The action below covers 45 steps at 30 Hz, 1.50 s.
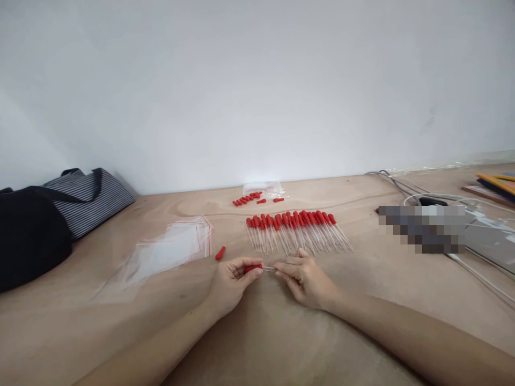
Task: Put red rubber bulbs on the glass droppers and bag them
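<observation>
My left hand (235, 281) is closed, pinching a red rubber bulb (252, 268) between thumb and fingers. From the bulb a thin transparent dropper tube (268, 268) runs across to my right hand (303, 279), whose fingers are closed on its other end. Whether one or two tubes are in the grip is hard to tell. Just beyond my hands lies a row of droppers (289, 225), red bulbs away from me and tips toward me. A single loose red bulb (220, 253) lies up and left of my left hand.
Flat transparent zip bags (173, 246) lie on the wooden table (257, 348) at left. Further back are several loose red bulbs (243, 199) and a bag with thin tubes (263, 188) by the wall. A striped black bag (88, 198) stands far left; cables (402, 187) and a laptop (491, 244) lie right.
</observation>
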### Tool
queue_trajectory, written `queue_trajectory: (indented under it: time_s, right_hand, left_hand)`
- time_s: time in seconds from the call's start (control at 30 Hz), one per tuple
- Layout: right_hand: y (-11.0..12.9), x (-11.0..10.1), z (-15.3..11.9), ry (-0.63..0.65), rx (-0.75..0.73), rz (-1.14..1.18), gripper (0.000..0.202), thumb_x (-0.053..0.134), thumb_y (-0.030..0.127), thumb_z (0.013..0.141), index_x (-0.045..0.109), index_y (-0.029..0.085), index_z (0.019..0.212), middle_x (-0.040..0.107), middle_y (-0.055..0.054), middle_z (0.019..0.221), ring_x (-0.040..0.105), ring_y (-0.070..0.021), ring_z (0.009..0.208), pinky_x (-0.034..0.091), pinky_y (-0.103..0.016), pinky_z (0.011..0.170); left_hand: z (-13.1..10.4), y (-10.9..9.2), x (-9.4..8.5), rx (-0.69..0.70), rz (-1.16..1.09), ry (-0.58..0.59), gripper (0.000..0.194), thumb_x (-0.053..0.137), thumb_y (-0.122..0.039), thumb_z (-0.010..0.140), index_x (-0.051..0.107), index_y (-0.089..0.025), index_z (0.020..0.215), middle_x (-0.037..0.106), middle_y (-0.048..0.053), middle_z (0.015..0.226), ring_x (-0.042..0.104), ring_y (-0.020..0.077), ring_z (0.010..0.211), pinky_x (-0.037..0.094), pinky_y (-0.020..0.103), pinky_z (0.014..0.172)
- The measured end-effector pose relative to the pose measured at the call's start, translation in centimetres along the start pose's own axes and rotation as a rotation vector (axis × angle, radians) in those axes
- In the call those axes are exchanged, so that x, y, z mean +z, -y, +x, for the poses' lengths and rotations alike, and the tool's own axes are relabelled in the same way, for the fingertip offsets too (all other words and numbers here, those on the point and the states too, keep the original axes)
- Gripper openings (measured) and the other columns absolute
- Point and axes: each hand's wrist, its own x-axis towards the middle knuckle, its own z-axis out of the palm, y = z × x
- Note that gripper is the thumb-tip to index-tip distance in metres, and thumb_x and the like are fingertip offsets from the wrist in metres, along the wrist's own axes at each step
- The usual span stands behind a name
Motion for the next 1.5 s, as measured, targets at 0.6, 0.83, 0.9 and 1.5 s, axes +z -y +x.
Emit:
queue_trajectory:
  time_s: [0.6, 0.83, 0.9, 1.5]
  right_hand:
    - [-1.4, -0.4, 0.6, -0.049, -0.192, -0.040, 0.023, 0.038, 0.009, 0.079, 0.060, 0.015, 0.082, 0.056, 0.000, 0.062, 0.042, -0.0097, 0.053, 0.021, -0.027, 0.062]
    - [-1.3, -0.3, 0.5, -0.038, -0.186, -0.047, 0.022, 0.038, 0.012, 0.082, 0.059, 0.015, 0.085, 0.056, 0.000, 0.063, 0.044, -0.0100, 0.054, 0.022, -0.027, 0.062]
    - [-1.3, -0.4, 0.4, -0.033, -0.170, -0.059, 0.022, 0.037, 0.014, 0.083, 0.059, 0.015, 0.086, 0.057, 0.000, 0.064, 0.044, -0.0102, 0.055, 0.022, -0.027, 0.061]
    - [1.0, -0.3, 0.7, -0.019, 0.195, 0.183, 0.024, 0.039, 0.020, 0.086, 0.059, 0.019, 0.074, 0.056, 0.004, 0.055, 0.045, -0.0084, 0.049, 0.027, -0.026, 0.064]
  left_hand:
    - [-0.5, 1.1, 0.4, 0.208, 0.147, 0.095, 0.052, 0.062, -0.022, 0.070, 0.048, -0.014, 0.119, 0.069, 0.004, 0.084, 0.064, 0.0163, 0.079, 0.052, 0.029, 0.078]
    - [-0.3, 1.2, 0.2, 0.250, 0.198, 0.096, 0.049, 0.061, -0.022, 0.071, 0.050, -0.015, 0.118, 0.069, 0.004, 0.085, 0.065, 0.0165, 0.079, 0.053, 0.029, 0.077]
    - [-0.2, 1.1, 0.2, 0.236, 0.203, 0.104, 0.047, 0.061, -0.023, 0.070, 0.052, -0.015, 0.116, 0.069, 0.004, 0.086, 0.065, 0.0170, 0.079, 0.053, 0.030, 0.077]
    - [-0.2, -1.2, 1.8, -0.023, -0.236, -0.067, 0.038, 0.071, -0.028, 0.061, 0.053, -0.015, 0.092, 0.060, -0.002, 0.076, 0.062, 0.0131, 0.072, 0.052, 0.029, 0.074]
